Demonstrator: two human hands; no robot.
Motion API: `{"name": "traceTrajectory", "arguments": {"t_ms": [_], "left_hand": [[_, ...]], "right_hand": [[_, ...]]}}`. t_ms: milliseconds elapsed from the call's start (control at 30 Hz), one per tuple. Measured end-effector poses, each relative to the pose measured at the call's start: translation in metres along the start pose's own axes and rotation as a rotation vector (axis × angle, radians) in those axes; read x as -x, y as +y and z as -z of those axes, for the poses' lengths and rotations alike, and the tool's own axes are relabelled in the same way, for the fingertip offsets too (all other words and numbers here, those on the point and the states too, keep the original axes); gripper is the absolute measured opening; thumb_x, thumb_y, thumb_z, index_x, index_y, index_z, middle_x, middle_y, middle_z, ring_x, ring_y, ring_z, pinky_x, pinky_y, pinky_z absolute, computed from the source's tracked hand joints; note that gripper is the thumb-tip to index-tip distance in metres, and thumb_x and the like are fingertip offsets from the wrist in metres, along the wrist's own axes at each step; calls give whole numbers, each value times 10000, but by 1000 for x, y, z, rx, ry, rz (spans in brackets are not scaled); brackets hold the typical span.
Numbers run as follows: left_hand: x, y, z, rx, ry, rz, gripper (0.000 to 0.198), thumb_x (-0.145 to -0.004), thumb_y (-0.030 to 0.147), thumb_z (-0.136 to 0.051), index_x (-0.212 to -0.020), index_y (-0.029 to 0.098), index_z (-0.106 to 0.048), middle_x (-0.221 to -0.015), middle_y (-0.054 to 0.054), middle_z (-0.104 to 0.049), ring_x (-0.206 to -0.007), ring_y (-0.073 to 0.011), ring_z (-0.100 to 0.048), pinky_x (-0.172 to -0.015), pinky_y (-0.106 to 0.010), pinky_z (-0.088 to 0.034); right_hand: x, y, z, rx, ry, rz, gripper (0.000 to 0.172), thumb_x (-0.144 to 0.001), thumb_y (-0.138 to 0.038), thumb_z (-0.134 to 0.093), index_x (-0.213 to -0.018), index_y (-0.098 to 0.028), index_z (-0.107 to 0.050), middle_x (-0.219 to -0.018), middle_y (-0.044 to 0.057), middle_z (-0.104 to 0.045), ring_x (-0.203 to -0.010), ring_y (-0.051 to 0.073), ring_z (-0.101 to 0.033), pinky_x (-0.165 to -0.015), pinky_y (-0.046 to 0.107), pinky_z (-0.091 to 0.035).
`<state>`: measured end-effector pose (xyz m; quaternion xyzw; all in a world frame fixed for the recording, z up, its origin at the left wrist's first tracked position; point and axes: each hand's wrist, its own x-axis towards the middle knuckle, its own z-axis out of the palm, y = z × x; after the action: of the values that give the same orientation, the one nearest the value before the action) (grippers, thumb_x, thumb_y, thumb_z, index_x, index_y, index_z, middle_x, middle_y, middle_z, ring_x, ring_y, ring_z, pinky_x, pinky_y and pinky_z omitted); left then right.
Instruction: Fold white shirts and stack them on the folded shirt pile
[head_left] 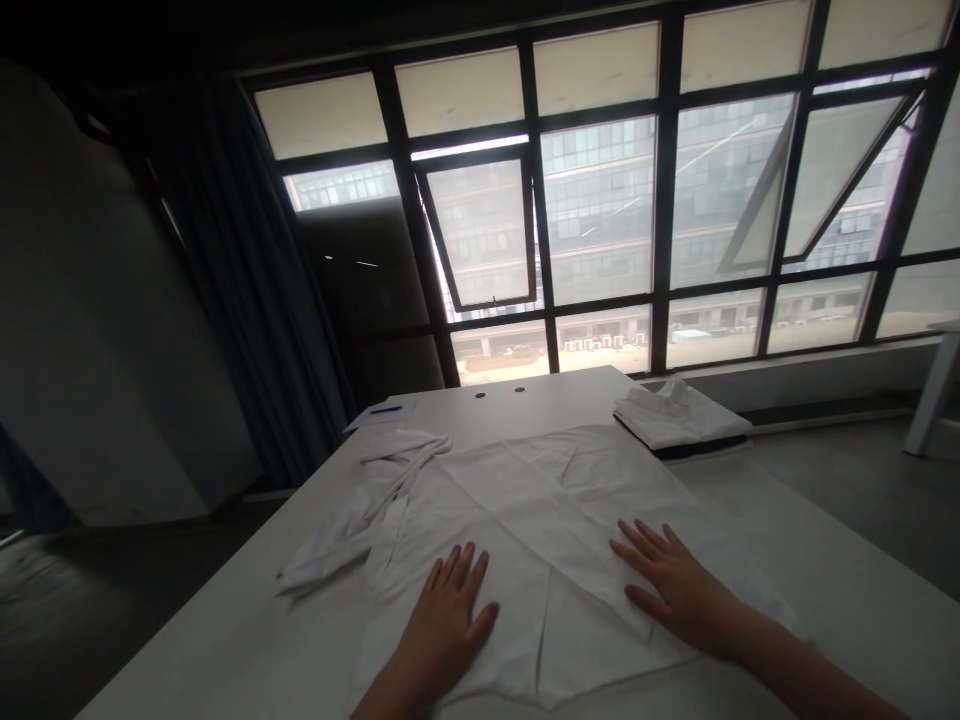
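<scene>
Two palms, the left hand (448, 618) and the right hand (673, 588), lie flat on a spread white garment (540, 540), fingers splayed, so we read each grip as released, with nothing clenched. We find the garment directly under and ahead of both hands on the pale surface (847, 590) (its outline is too squarish for us to pick a long axis). A bunched length of white cloth (352, 520) trails along its far left, nearer the left hand, while a folded white bundle (679, 415) sits beyond the right hand.
</scene>
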<state>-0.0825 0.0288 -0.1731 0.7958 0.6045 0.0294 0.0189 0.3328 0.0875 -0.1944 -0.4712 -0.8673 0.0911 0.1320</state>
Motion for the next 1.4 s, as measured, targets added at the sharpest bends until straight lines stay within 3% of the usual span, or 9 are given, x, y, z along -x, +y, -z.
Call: {"name": "traceTrajectory", "arguments": {"t_ms": [167, 433, 633, 733, 833, 933, 1033, 1233, 1400], "left_hand": [[16, -24, 2, -1, -29, 45, 688, -981, 708, -311, -1579, 376, -233, -1660, -6, -167, -1529, -318, -164, -1225, -537, -172], [25, -48, 8, -91, 53, 241, 749, -946, 687, -412, -1541, 234, -401, -1615, -118, -332, -1479, -334, -317, -1184, -499, -270], [21, -26, 11, -7, 19, -5, 724, -969, 677, -405, -1578, 297, -304, -1657, -87, -205, -1520, -362, -183, -1209, -568, -209], [28, -2, 24, 90, -11, -215, 815, -908, 725, -497, -1586, 334, -269, -1665, -70, -187, -1514, -372, -202, -1206, -552, -255], [31, 29, 39, 179, -137, -457, 821, -854, 747, -568, -1553, 386, -332, -1639, -43, -297, -1491, -361, -282, -1214, -547, -253], [29, 56, 48, 219, -174, -520, 651, -913, 644, -566, -1498, 400, -418, -1571, -32, -434, -1450, -326, -378, -1228, -535, -233], [27, 66, 50, 215, -161, -488, 482, -989, 388, -492, -1469, 413, -453, -1512, -4, -512, -1403, -267, -452, -1215, -452, -297], [36, 39, 65, 132, -196, -230, 729, -768, 67, -463, -1426, 375, -521, -1384, -12, -621, -1229, -233, -594, -1064, -344, -447], [47, -15, 81, 91, -146, 30, 364, -675, 94, -492, -920, 259, -705, -996, -32, -708, -923, -228, -658, -802, -288, -462]], "right_hand": [[18, 15, 3, -9, -13, 16, 615, -989, -638, -386, -1554, -420, -281, -1646, 16, -243, -1514, 309, -206, -1224, 587, -155], [30, 40, 3, 29, 28, -137, 692, -955, -689, -396, -1534, -310, -397, -1617, 85, -317, -1502, 338, -242, -1210, 610, -175], [34, -7, 17, -90, 38, 48, 882, -890, -663, -549, -1605, -318, -165, -1673, 94, -157, -1535, 352, -81, -1213, 634, -63], [36, -37, 28, -175, -48, 181, 887, -771, -674, -693, -1534, -334, -395, -1668, 94, -209, -1528, 394, -101, -1204, 644, -104], [34, -61, 35, -185, -99, 292, 551, -780, -578, -735, -1260, -315, -671, -1597, 86, -383, -1477, 402, -273, -1166, 618, -258], [30, -76, 36, -109, -62, 380, 234, -879, -363, -651, -1086, -277, -715, -1430, 76, -570, -1324, 324, -492, -1110, 527, -381], [29, -79, 31, -48, -11, 429, 361, -842, -160, -571, -1169, -269, -678, -1375, 72, -607, -1266, 283, -532, -1104, 474, -399], [34, -45, 25, 31, 19, 209, 884, -608, -26, -495, -1450, -296, -498, -1602, 31, -380, -1466, 311, -310, -1185, 505, -290], [48, 19, 50, 5, -27, -77, 500, -612, -106, -522, -1064, -224, -700, -1205, 110, -685, -1112, 307, -622, -964, 441, -485]]}}
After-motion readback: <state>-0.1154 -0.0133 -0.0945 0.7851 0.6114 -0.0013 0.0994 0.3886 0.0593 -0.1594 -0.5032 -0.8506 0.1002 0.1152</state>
